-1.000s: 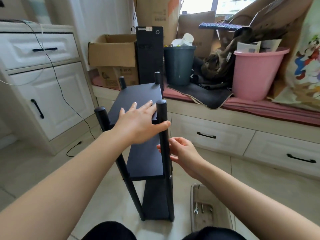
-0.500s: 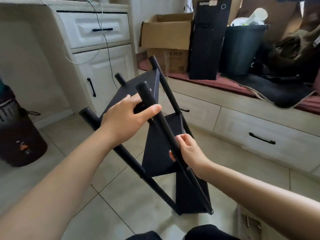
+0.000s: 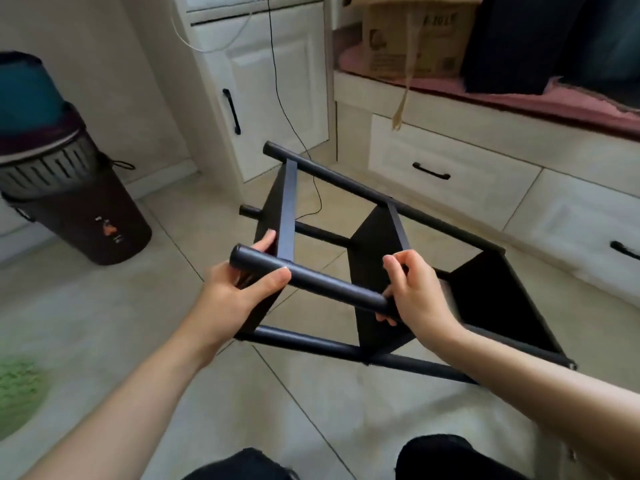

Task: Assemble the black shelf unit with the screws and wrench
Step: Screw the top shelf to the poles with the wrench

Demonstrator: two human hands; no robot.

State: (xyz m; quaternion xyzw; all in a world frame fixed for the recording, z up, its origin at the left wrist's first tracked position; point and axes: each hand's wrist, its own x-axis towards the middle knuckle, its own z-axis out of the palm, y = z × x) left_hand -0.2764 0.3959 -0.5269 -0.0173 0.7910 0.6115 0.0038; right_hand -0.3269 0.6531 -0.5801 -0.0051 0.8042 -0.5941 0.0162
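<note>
The black shelf unit lies almost on its side over the tiled floor, its round posts running from upper left to lower right and its flat boards standing on edge. My left hand grips the nearest post near its free end, thumb over the top and fingers round the first board. My right hand holds the same post further along, fingers curled round it next to the middle board. No screws or wrench are in view.
A dark waste bin with a teal item on top stands at the left. White cabinet doors and drawers line the back, with a black cable hanging down. A cardboard box sits on the pink-covered bench.
The shelf unit has tipped from upright over to nearly lying on its side. My left hand moved from the top board to grip the post end; my right hand closed round the same post.
</note>
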